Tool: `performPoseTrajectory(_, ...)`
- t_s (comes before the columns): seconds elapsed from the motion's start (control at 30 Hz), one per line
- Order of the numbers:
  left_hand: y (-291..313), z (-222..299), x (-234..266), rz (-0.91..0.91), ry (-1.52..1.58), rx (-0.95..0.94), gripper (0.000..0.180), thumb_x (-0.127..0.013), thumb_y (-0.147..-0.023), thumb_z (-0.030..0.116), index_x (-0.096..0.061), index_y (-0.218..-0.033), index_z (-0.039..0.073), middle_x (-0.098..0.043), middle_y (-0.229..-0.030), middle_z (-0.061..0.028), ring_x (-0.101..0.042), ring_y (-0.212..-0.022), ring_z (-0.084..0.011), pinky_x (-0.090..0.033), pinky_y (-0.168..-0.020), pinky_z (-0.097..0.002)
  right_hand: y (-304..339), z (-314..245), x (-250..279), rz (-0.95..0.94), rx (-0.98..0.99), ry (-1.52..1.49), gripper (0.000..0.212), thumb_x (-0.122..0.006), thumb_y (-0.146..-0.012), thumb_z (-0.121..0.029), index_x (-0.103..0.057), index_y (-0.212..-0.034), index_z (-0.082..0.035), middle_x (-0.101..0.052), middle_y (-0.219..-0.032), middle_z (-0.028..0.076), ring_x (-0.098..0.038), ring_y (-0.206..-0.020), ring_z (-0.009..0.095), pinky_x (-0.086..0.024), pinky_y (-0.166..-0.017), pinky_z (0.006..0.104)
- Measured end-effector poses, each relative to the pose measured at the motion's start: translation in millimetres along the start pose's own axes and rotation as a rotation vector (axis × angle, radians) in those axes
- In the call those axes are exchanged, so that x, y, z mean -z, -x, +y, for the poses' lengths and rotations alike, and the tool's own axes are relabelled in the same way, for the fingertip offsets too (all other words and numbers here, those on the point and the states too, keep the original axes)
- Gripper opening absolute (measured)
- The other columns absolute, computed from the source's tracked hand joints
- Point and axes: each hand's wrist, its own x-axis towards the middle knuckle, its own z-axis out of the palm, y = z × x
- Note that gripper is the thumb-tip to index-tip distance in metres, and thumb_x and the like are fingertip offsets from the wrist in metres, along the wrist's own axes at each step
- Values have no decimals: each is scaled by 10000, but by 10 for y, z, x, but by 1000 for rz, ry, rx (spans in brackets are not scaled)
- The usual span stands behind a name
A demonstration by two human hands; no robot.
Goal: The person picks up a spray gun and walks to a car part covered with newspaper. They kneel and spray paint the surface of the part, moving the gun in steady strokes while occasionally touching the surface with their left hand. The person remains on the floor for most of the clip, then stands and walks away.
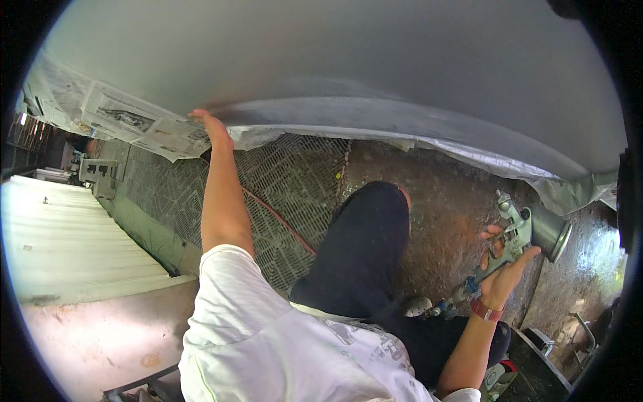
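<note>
The right hand grips the spray gun low at the right, probably keeping it clear of the panel. The left hand, unclenched, seems braced at the panel's edge, where paper presumably serves as masking.

Stained brown floor; reddish hose across grating.

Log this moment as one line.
left hand: near grey panel edge and newspaper, contact unclear | right hand: holding spray gun | reddish hose: over floor grating
</note>
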Motion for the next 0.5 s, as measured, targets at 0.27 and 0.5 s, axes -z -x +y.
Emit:
performPoseTrajectory(0.27,1583,667,-1781,182,-299,-1021,928,-316,-1080,687,46,-1727,129,181,-1771,-214,195,-1616,-461,109,-1266,-686,554,56,-515,-198,68,100,1125,-281,-932,-926,-383,-1609,-33,-718,-1083,164,-716,-886,226,-452,-457,244)
performPoseTrajectory(0.5,2984,386,-2436,-480,-659,-1443,800,-470,-1051,650,-200,-1729,321,94,-1810,-104,161,-1639,-431,118,-1245,-716,766,-198,-765,-140,129,208,1281,-338,-819,-1011,-346,-1627,-16,-735,-1074,176,-731,-876,233,-458,-465,234)
